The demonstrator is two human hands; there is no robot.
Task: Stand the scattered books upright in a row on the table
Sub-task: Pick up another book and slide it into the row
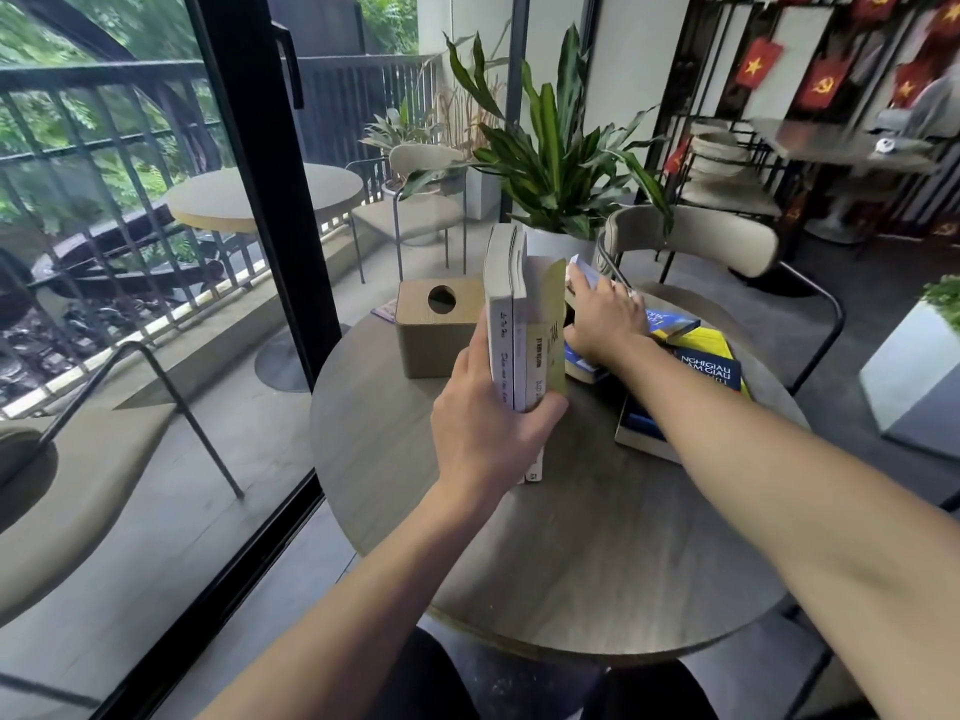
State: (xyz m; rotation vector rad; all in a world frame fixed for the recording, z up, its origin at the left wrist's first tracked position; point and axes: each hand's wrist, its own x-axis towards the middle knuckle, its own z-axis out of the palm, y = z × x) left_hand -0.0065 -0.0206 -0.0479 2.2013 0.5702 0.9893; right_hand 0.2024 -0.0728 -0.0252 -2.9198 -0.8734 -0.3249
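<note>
The round surface (597,563) carries everything: a wooden tissue box (436,330) at the far left, a row just begun in the middle, and a loose pile (685,376) of flat books at the right. A potted plant (556,163) stands behind.

The row (519,324) is three books standing upright, spines toward the viewer, touching one another, just beside the box. The left hand (488,423) is clamped around their lower part, thumb on the left cover and fingers round the right, steadying them.

The right hand (608,319) reaches over the pile and is closed on a blue book (584,267), tilted up off the heap beside the row.

The step in hand looks like adding a fourth book. The next move likely calls for swinging it upright, setting it flush against the row's right side, and shifting the left hand's fingers to let it in without toppling the rest.
</note>
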